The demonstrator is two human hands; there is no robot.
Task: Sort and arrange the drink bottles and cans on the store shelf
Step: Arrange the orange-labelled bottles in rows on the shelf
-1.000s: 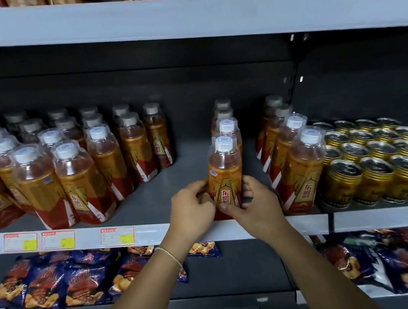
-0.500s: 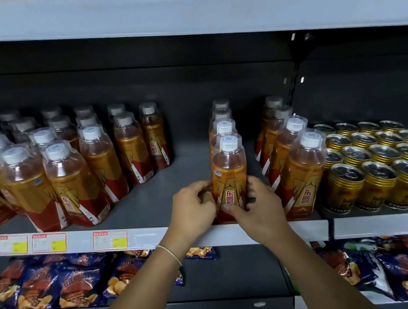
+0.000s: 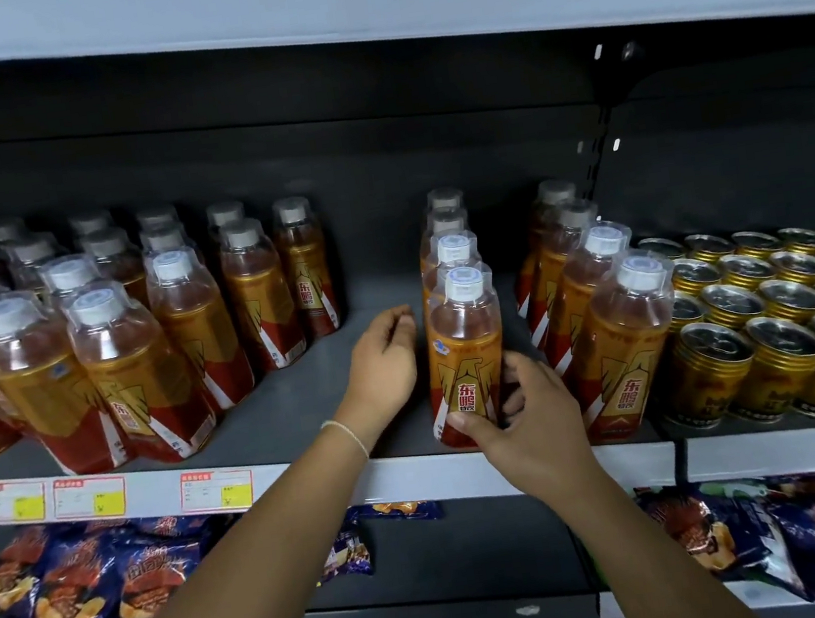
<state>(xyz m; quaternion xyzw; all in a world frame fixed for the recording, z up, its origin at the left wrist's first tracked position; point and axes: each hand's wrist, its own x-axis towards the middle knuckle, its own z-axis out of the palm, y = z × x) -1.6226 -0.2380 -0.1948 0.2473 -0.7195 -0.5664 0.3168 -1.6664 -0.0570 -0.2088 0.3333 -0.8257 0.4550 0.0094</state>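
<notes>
An orange-labelled drink bottle (image 3: 464,353) with a white cap stands upright at the front of a single-file row on the grey shelf (image 3: 304,405). My right hand (image 3: 523,413) holds its lower part, thumb across the front and fingers curled round the right side. My left hand (image 3: 383,358) hovers just left of the bottle, fingers loosely curled, apart from it and holding nothing. Further bottles of the same kind stand in a row to the right (image 3: 618,348) and in a large group on the left (image 3: 139,375).
Gold cans (image 3: 769,313) stand packed in rows at the right end of the shelf. A bare strip of shelf lies between the left bottle group and the middle row. Price tags (image 3: 216,489) line the shelf edge. Snack bags (image 3: 94,583) lie on the shelf below.
My left hand has let go of the front bottle and drawn away to the left. My right hand still holds the bottle, which stands where it was.
</notes>
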